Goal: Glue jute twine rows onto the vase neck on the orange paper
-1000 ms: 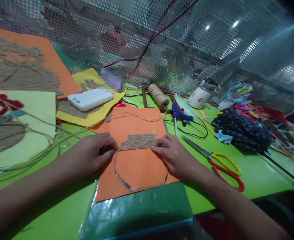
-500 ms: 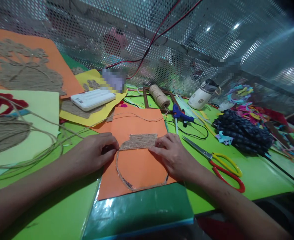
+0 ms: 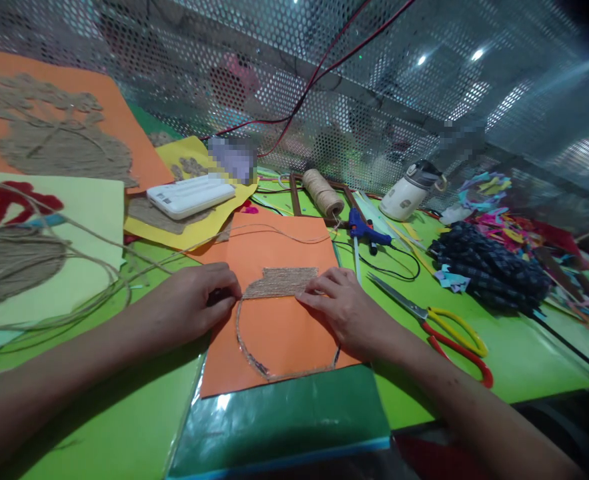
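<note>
An orange sheet (image 3: pixel 289 333) lies in front of me with a vase-like outline of jute twine on it. Tight rows of jute twine (image 3: pixel 287 283) fill the outline's upper part. My left hand (image 3: pixel 209 297) pinches the twine at the left end of the lowest row, thumb against curled fingers. My right hand (image 3: pixel 341 303) grips the twine at the right end, its thumb and fingertips pressed on the rows. The fingers hide the row ends. A loose strand crosses the sheet's top from the twine spool (image 3: pixel 323 192).
Scissors (image 3: pixel 427 320) and a blue glue gun (image 3: pixel 367 230) lie to the right, with a bottle (image 3: pixel 407 190) and dark checked cloth (image 3: pixel 489 267) beyond. A power bank (image 3: pixel 191 195) and finished twine pictures (image 3: pixel 64 143) are left. A perforated metal screen (image 3: pixel 274 80) stands behind.
The whole view shifts slightly to the right. Both hands stay at the ends of the twine rows, with hardly any movement against the sheet.
</note>
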The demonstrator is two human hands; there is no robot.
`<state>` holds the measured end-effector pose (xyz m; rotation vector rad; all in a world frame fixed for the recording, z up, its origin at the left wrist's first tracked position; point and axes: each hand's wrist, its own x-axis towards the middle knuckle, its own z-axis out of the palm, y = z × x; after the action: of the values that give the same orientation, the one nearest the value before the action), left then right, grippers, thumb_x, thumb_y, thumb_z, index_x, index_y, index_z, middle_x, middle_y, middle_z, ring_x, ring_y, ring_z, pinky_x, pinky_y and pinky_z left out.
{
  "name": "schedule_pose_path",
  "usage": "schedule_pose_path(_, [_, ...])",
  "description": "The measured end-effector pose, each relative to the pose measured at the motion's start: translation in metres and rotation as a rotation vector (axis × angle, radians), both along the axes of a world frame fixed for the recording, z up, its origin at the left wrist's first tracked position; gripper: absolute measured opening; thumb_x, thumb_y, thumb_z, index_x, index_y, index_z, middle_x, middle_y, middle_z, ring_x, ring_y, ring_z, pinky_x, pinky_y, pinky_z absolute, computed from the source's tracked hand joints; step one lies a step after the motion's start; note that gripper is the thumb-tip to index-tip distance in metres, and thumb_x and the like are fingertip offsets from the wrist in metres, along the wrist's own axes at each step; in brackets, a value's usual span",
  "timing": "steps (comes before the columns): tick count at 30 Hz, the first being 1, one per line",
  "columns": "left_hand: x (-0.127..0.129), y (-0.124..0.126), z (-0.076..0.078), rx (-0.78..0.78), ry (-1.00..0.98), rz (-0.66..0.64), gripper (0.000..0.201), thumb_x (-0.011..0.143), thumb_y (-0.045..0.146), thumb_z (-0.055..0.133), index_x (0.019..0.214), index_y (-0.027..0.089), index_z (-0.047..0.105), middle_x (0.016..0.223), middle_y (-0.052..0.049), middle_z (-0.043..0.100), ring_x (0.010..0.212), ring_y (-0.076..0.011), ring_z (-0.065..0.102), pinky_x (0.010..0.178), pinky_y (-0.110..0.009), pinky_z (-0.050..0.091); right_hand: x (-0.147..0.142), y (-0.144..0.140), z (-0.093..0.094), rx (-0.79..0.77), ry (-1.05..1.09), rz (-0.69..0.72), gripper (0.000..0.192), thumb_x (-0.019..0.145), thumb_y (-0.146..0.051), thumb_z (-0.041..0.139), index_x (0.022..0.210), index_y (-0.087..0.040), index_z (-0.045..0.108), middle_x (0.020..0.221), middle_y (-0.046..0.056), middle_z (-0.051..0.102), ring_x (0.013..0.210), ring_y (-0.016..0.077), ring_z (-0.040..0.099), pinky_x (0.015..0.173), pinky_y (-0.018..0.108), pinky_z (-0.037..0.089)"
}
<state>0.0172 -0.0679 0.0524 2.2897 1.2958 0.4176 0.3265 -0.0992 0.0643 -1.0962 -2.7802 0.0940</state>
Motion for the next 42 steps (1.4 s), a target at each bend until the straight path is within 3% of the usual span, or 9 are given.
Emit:
schedule_pose_path(7, [0.001, 0.0, -0.001, 0.017, 0.002, 0.002, 0.022, 0.086, 0.03, 0.052, 0.086, 0.023, 0.072, 0.084, -0.006, 0.075, 0.075, -0.0226, 0.066, 0.068, -0.034, 0.046, 0.002, -0.001, 0.0, -0.037, 0.066, 0.004, 0.041, 0.102, -0.006, 0.051, 0.14, -0.017, 0.061, 0.126, 0.013, 0.069, 0.109, 0.0281, 0.049, 0.094, 0.045, 0.035])
schedule_pose_path(12, [0.001, 0.0, 0.0, 0.013, 0.011, 0.002, 0.02, 0.085, 0.03, 0.053, 0.084, 0.022, 0.071, 0.082, -0.006, 0.075, 0.074, -0.0216, 0.065, 0.068, -0.033, 0.045, -0.004, 0.002, 0.005, 0.017, -0.107, 0.021, 0.058, 0.091, -0.005, 0.059, 0.147, -0.018, 0.055, 0.125, 0.014, 0.068, 0.109, 0.0307, 0.049, 0.094, 0.049, 0.033])
schedule_pose_path(19, [0.001, -0.001, 0.0, 0.021, -0.009, -0.003, 0.021, 0.086, 0.029, 0.052, 0.087, 0.021, 0.071, 0.085, -0.005, 0.076, 0.075, -0.0202, 0.066, 0.069, -0.031, 0.045, -0.011, 0.004, 0.009, 0.142, -0.239, 0.055, 0.042, 0.095, -0.004, 0.053, 0.133, -0.018, 0.065, 0.114, 0.014, 0.067, 0.104, 0.0311, 0.047, 0.092, 0.05, 0.033])
schedule_pose_path(27, [0.003, -0.002, 0.004, 0.018, 0.029, -0.012, 0.02, 0.086, 0.026, 0.052, 0.089, 0.021, 0.071, 0.088, -0.006, 0.075, 0.079, -0.0219, 0.067, 0.071, -0.032, 0.045, -0.024, 0.007, 0.012, 0.083, -0.107, 0.053, 0.047, 0.081, -0.004, 0.065, 0.127, -0.015, 0.065, 0.121, 0.016, 0.062, 0.105, 0.0305, 0.046, 0.089, 0.046, 0.036])
schedule_pose_path(36, [0.006, -0.003, 0.008, 0.012, 0.02, -0.003, 0.018, 0.085, 0.024, 0.053, 0.085, 0.02, 0.071, 0.085, -0.005, 0.074, 0.075, -0.0204, 0.065, 0.07, -0.032, 0.044, -0.034, 0.008, 0.001, 0.05, -0.124, 0.093, 0.041, 0.088, -0.004, 0.061, 0.126, -0.017, 0.068, 0.118, 0.015, 0.063, 0.102, 0.0295, 0.045, 0.087, 0.046, 0.037])
schedule_pose_path(42, [0.007, -0.003, 0.01, -0.046, 0.016, 0.016, 0.019, 0.083, 0.023, 0.054, 0.086, 0.02, 0.072, 0.086, -0.005, 0.075, 0.075, -0.021, 0.065, 0.07, -0.032, 0.044, -0.036, 0.01, 0.002, -0.095, 0.101, 0.047, 0.031, 0.104, -0.008, 0.045, 0.128, -0.013, 0.065, 0.12, 0.016, 0.067, 0.104, 0.028, 0.049, 0.089, 0.044, 0.041])
